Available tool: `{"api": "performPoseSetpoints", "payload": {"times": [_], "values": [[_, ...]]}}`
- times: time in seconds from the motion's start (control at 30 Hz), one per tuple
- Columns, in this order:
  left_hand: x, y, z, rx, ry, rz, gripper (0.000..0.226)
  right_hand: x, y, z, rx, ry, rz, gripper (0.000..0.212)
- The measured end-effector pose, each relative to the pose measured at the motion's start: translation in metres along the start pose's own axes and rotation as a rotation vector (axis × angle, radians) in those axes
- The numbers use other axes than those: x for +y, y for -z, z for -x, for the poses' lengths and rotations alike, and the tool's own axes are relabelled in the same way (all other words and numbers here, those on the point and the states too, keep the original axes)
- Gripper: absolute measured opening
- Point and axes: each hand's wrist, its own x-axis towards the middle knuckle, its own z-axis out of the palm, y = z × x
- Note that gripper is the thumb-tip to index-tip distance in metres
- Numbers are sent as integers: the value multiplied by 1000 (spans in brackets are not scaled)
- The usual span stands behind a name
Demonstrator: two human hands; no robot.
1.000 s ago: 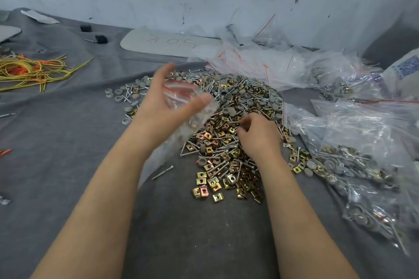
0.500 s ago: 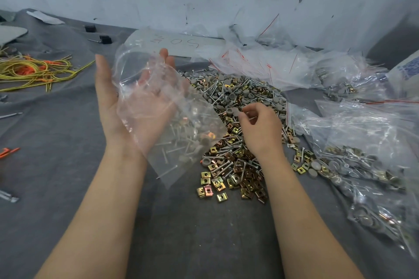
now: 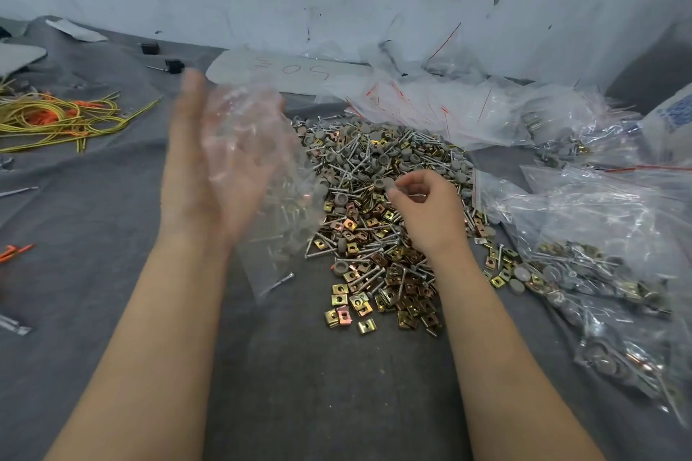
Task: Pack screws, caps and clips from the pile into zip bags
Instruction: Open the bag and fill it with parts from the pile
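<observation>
Two hands: one left hand [image 3: 202, 176], one right hand [image 3: 427, 213]. One clear zip bag [image 3: 262, 161] at centre left. One pile [image 3: 374, 168] of screws, caps and clips in the centre, too many to count. Upper left: two black blocks [image 3: 149, 47], one wire bundle [image 3: 56, 120]. Top centre: one white board [image 3: 284, 69]. Right: several filled bags [image 3: 599, 236], number unclear.

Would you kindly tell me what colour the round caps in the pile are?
Grey; the caps show best in the head view.
</observation>
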Motion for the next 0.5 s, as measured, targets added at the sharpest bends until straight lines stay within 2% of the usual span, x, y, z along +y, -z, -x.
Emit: {"api": "performPoseSetpoints", "payload": {"times": [0.03,0.07,0.13,0.23,0.33,0.5], "values": [[-2,0,-1,21,-82,-187,47,0,1,0,6,-21,-48,13],[-5,-2,-1,20,-162,-448,65,-1,3,-1,16,-40,-97,14],[-20,-6,4,-123,-228,-879,99,-3,5,0,39,-66,-201,16],[-50,-8,12,-380,-223,-1276,112,-8,8,1,35,-87,-374,17],[-66,-7,13,-424,-272,-1425,109,-16,12,3,-55,-73,-493,10],[-70,-3,10,-419,-224,-1410,105,-28,10,10,-351,114,-340,5]]}}
